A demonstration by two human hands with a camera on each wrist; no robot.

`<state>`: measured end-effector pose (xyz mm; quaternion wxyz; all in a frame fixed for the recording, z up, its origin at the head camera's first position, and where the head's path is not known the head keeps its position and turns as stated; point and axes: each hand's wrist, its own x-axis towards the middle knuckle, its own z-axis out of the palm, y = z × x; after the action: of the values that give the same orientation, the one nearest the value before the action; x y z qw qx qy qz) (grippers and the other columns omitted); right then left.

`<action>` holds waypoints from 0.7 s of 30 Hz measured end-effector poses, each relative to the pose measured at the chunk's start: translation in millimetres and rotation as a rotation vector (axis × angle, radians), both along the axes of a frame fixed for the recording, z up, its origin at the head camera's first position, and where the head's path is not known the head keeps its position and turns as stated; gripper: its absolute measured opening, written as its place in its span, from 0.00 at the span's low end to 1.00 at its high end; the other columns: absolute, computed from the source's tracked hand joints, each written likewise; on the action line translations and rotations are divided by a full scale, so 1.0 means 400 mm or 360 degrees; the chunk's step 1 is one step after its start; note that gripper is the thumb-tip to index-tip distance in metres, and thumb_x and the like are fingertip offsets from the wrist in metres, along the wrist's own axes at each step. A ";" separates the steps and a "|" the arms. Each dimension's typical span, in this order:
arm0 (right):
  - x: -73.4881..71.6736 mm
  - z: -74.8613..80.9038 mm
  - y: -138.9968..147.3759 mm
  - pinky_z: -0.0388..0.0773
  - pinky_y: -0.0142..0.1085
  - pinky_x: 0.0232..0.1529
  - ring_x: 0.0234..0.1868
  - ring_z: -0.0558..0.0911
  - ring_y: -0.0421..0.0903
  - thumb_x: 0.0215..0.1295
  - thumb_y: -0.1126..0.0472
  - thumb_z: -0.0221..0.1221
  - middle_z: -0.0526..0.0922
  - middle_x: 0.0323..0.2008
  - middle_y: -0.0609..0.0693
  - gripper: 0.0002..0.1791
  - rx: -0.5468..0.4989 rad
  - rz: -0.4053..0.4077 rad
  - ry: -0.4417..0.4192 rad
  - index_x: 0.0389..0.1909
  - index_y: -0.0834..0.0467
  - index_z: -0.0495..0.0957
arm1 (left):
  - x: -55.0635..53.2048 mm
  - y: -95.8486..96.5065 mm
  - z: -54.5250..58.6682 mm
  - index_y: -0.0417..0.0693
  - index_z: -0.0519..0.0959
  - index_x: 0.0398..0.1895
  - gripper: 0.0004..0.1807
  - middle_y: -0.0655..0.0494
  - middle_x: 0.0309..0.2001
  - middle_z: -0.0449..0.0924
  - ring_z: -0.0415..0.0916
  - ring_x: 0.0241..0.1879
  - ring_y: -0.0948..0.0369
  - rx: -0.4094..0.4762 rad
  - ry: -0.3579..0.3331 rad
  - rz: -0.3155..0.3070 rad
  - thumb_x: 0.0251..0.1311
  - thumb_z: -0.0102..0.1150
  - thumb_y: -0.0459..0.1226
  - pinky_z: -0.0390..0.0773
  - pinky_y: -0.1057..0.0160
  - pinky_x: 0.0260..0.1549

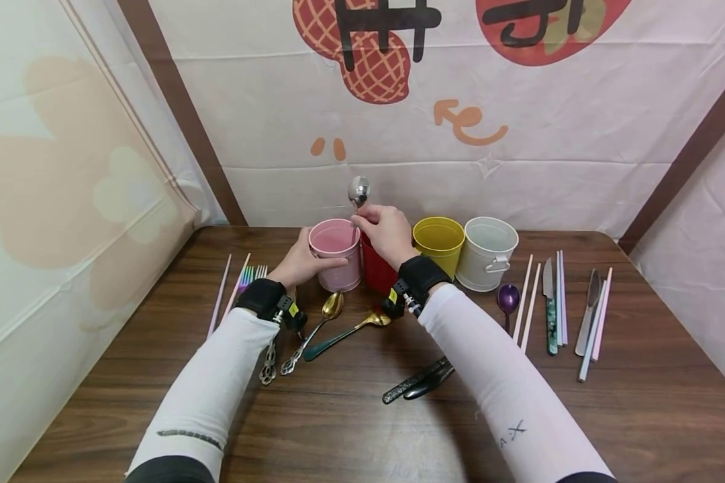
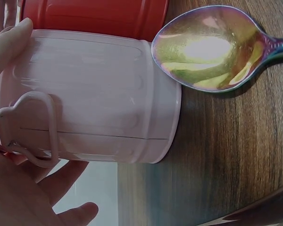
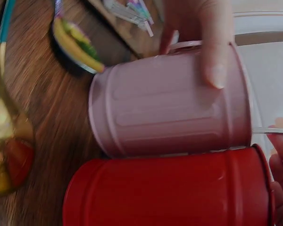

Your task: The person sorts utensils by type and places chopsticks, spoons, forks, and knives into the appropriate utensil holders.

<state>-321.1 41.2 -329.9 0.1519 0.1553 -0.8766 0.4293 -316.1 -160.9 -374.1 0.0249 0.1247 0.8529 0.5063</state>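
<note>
My left hand (image 1: 301, 263) holds the pink bucket (image 1: 342, 274), with the thumb across its front and the fingers round its far side. In the left wrist view, the bucket's small side handle (image 2: 52, 127) sits close to the palm. My right hand (image 1: 388, 233) pinches a silver spoon (image 1: 359, 190) above the pink bucket. The spoon's bowl points up and its handle reaches down inside the rim. Beside the pink bucket stands a red bucket (image 3: 179, 188), partly hidden behind the right hand in the head view.
A yellow bucket (image 1: 440, 243) and a white bucket (image 1: 486, 258) stand to the right. Gold-bowled spoons (image 1: 332, 306) lie in front of the pink bucket. Black handles (image 1: 419, 384) lie near the right forearm. Forks (image 1: 261, 272) lie left; a purple spoon (image 1: 509, 299), chopsticks and knives (image 1: 550, 308) lie right.
</note>
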 end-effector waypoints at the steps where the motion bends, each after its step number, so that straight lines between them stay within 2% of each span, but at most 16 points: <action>1: 0.000 -0.003 -0.001 0.74 0.39 0.48 0.48 0.81 0.44 0.66 0.53 0.62 0.86 0.41 0.47 0.12 0.0060 0.0012 0.0014 0.44 0.54 0.86 | 0.001 0.000 0.000 0.38 0.52 0.66 0.47 0.41 0.62 0.60 0.64 0.61 0.49 -0.0013 0.0000 0.0002 0.52 0.74 0.41 0.62 0.51 0.61; 5: 0.001 -0.013 -0.003 0.70 0.43 0.55 0.53 0.75 0.48 0.65 0.54 0.64 0.84 0.47 0.48 0.10 0.0269 0.0014 0.0044 0.42 0.54 0.88 | 0.002 -0.002 0.001 0.38 0.51 0.66 0.47 0.41 0.62 0.60 0.63 0.61 0.49 -0.0024 -0.0013 -0.0002 0.52 0.73 0.42 0.62 0.49 0.61; 10: 0.003 -0.014 -0.008 0.65 0.46 0.58 0.58 0.70 0.51 0.65 0.52 0.63 0.80 0.54 0.48 0.11 0.0470 -0.0040 -0.0017 0.42 0.51 0.88 | 0.000 -0.004 -0.001 0.38 0.51 0.66 0.47 0.41 0.62 0.60 0.63 0.61 0.48 0.0023 -0.0023 -0.0013 0.52 0.73 0.41 0.63 0.49 0.61; 16: -0.001 -0.012 -0.009 0.66 0.45 0.59 0.60 0.71 0.52 0.67 0.52 0.62 0.77 0.60 0.49 0.12 0.0480 -0.0062 -0.0044 0.44 0.51 0.88 | -0.003 -0.003 -0.003 0.37 0.51 0.65 0.47 0.40 0.62 0.61 0.64 0.61 0.48 0.0024 -0.0009 -0.0016 0.52 0.73 0.40 0.63 0.50 0.61; 21: -0.003 -0.013 -0.002 0.67 0.44 0.60 0.61 0.73 0.50 0.68 0.53 0.60 0.78 0.59 0.48 0.11 0.0492 -0.0077 -0.0013 0.44 0.51 0.87 | -0.001 -0.002 -0.002 0.38 0.51 0.65 0.47 0.40 0.62 0.61 0.63 0.61 0.48 0.0020 -0.0029 -0.0013 0.52 0.73 0.41 0.63 0.49 0.61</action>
<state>-322.2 40.2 -335.0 0.1331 0.1540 -0.9363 0.2861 -316.3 -161.9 -374.7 0.0342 0.1238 0.8490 0.5126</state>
